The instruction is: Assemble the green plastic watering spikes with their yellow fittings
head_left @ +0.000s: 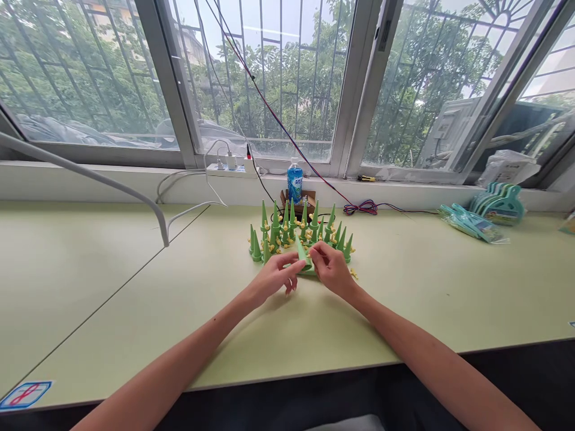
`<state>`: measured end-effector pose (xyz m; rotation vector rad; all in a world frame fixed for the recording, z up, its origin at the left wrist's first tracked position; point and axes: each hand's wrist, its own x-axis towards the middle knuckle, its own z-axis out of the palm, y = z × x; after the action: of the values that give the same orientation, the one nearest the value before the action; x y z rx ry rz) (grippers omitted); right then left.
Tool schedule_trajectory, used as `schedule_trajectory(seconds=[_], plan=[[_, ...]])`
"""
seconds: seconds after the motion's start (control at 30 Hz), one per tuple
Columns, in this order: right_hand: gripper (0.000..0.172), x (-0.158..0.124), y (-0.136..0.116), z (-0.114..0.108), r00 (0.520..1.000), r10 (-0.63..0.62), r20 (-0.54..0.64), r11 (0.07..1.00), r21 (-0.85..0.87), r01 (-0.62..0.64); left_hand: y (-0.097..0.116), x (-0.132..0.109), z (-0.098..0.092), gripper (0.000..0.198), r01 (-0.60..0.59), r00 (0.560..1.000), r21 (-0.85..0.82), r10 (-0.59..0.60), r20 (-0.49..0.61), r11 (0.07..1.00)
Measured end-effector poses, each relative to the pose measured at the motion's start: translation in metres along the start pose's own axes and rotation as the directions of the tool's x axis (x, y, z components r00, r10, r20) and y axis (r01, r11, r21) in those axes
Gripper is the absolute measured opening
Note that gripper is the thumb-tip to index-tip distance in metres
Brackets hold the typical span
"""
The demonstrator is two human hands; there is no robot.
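My left hand (282, 270) grips a light green plastic cone (301, 251) near its base and holds it tilted above the table. Close on its right, my right hand (329, 264) pinches a small yellow piece (309, 255) against the cone's side; the piece is mostly hidden by the fingers. Behind both hands stand several upright green cones (275, 221) with small yellow pieces attached to them or lying among them. A loose yellow piece (354, 274) lies beside my right wrist. Part of a flat green item (308, 273) shows beneath the held cone.
A blue bottle (294, 181) and a small cardboard box (309, 197) are behind the cones. A bundled cable (360, 207) lies right of them. Bagged turquoise items (471, 224) are at the far right. A grey curved bar (112, 179) crosses the left. A power strip (231, 170) sits on the sill.
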<state>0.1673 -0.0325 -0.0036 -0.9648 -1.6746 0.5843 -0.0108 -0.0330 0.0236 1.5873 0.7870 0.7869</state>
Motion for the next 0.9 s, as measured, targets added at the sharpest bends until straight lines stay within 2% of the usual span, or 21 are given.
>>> schedule_trajectory(seconds=[0.17, 0.3, 0.37, 0.47, 0.57, 0.73, 0.8, 0.9], plan=[[0.033, 0.0, -0.001, 0.0, 1.0, 0.02, -0.004, 1.0, -0.014, -0.02, -0.005, 0.001, 0.001, 0.036, -0.14, 0.986, 0.218, 0.156, -0.059, 0.966], [0.032, 0.0, -0.001, 0.0, 1.0, 0.025, -0.004, 1.0, -0.01, -0.026, -0.013, 0.003, 0.001, 0.026, -0.254, 0.927, 0.46, 0.349, -0.135, 0.851], [0.032, 0.0, -0.001, 0.0, 1.0, 0.027, -0.005, 1.0, -0.012, -0.027, -0.015, 0.004, 0.001, 0.023, -0.271, 0.91, 0.523, 0.392, -0.135, 0.808], [0.032, 0.0, 0.0, 0.001, 0.999, 0.036, -0.013, 0.999, -0.017, -0.037, -0.017, 0.005, 0.001, 0.023, -0.276, 0.9, 0.544, 0.412, -0.143, 0.792], [0.032, 0.0, 0.001, 0.003, 0.998, 0.04, -0.039, 0.999, -0.007, -0.04, -0.015, 0.006, 0.002, 0.026, -0.244, 0.901, 0.5, 0.385, -0.2, 0.831], [0.03, 0.0, 0.001, 0.002, 0.995, 0.028, -0.101, 0.999, 0.027, -0.026, -0.011, 0.007, 0.0, 0.033, -0.145, 0.92, 0.3, 0.24, -0.31, 0.943], [0.03, 0.0, 0.0, 0.001, 0.993, 0.024, -0.114, 0.999, 0.044, -0.019, -0.009, 0.007, 0.0, 0.041, -0.09, 0.945, 0.183, 0.142, -0.294, 0.979], [0.028, -0.001, -0.001, 0.001, 0.996, 0.007, -0.087, 0.998, 0.058, -0.002, -0.007, 0.008, 0.0, 0.059, 0.026, 0.982, 0.036, -0.019, -0.187, 0.999]])
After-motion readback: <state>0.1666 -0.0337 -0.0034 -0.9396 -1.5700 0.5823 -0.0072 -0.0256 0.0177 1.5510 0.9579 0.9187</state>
